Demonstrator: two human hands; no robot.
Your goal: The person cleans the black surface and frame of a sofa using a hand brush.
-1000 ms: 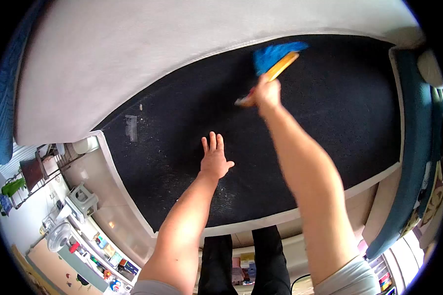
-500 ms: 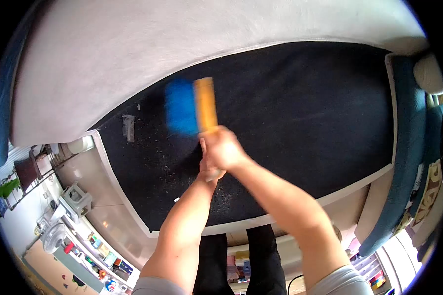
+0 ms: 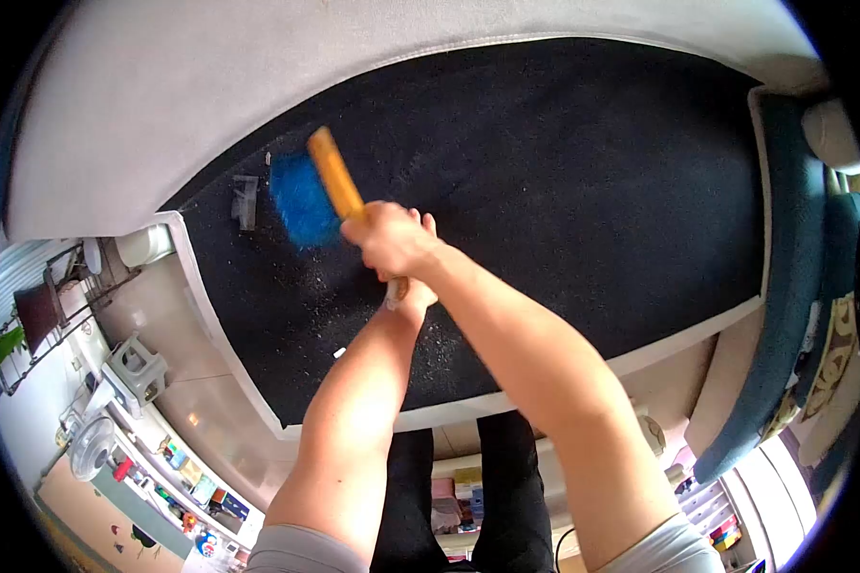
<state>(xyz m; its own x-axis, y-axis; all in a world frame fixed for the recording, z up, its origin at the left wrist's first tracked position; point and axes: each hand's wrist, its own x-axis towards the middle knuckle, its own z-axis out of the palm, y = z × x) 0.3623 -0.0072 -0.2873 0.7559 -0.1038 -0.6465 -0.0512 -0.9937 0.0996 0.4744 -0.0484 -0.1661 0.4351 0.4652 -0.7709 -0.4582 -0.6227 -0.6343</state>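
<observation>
A bed brush with blue bristles (image 3: 301, 202) and a yellow-brown wooden back (image 3: 336, 177) is over the left part of a black fabric surface (image 3: 592, 201). My right hand (image 3: 390, 241) is wrapped round its handle close to the bristle head. Lower down, my left hand (image 3: 417, 292) holds the pale end of the handle, partly hidden behind my right hand and wrist; a couple of its fingertips show past the right hand. Whitish crumbs (image 3: 438, 349) are scattered below and left of the hands. A clear strip of tape (image 3: 245, 202) lies left of the bristles.
A pale upholstered piece (image 3: 258, 76) curves along the far side. White edging (image 3: 215, 315) borders the black fabric. Blue sofa cushions (image 3: 791, 220) stand on the right. On the left are a white stool (image 3: 136, 368), a fan (image 3: 93, 447) and shelves with small items.
Both hands have swept the brush to the left, and its head has tilted further left. The bristles are now nearer the tape strip. The whole view has shifted slightly.
</observation>
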